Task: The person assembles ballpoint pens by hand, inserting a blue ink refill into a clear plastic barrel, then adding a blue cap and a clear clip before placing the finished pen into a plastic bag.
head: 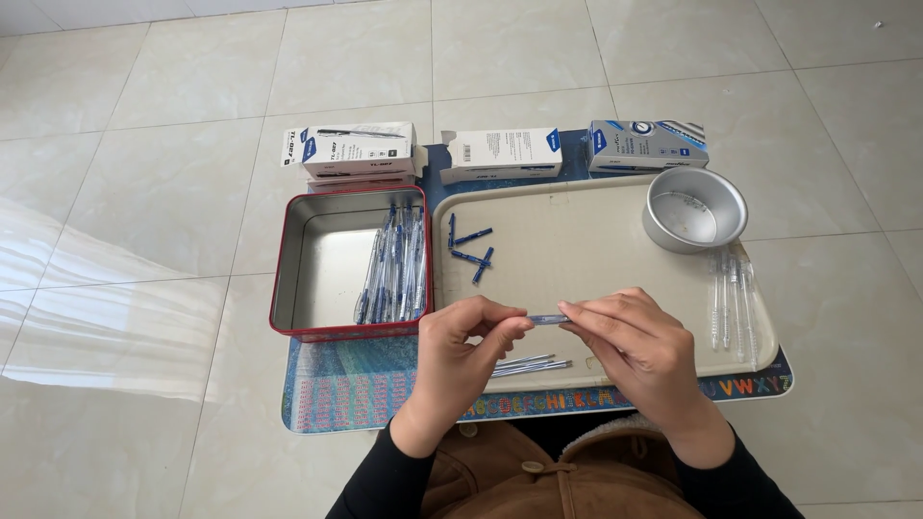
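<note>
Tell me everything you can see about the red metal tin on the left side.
The red tin is a rectangular, open box with rounded corners, red outside and shiny bare metal inside. It lies flat on the patterned mat, close beside the beige tray; whether they touch is unclear. A heap of blue-capped pens lies along its right inner wall, and the rest of its floor is bare. Neither hand touches it.
</note>
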